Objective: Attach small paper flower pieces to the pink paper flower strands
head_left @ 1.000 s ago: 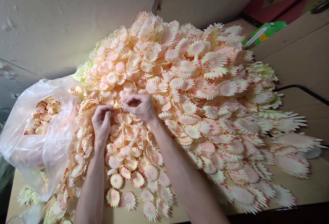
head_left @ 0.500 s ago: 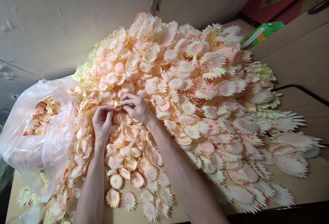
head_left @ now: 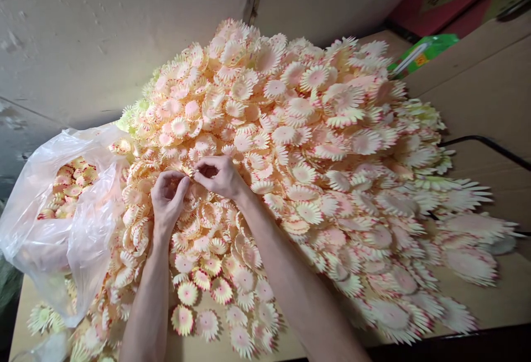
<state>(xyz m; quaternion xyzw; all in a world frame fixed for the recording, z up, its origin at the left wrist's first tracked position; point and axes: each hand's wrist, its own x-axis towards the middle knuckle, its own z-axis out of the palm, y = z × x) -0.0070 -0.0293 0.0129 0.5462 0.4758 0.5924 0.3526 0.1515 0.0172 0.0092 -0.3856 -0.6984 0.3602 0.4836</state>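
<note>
Over a big heap of artificial flower petal discs (head_left: 286, 135), pale cream and pink with red-tipped fringes, both hands meet left of the middle. My left hand (head_left: 168, 193) pinches the edge of a small petal disc (head_left: 188, 172) between thumb and fingers. From the other side my right hand (head_left: 219, 176) has its fingertips closed at the same disc; its fingers are curled. The disc is small and partly covered by the fingertips. More discs lie directly below and around both hands.
A translucent plastic bag (head_left: 89, 229) holding similar petal pieces stands on the left. Loose discs lie on the tabletop (head_left: 191, 348) in front. A cardboard panel (head_left: 489, 85), a green packet (head_left: 431, 52) and a black cable (head_left: 489, 143) are on the right; a wall (head_left: 124, 30) rises behind.
My right hand's fingers have curled in more and its fingertips have dropped slightly. My left thumb and fingers have shifted a little right toward it. The heap and bag look the same.
</note>
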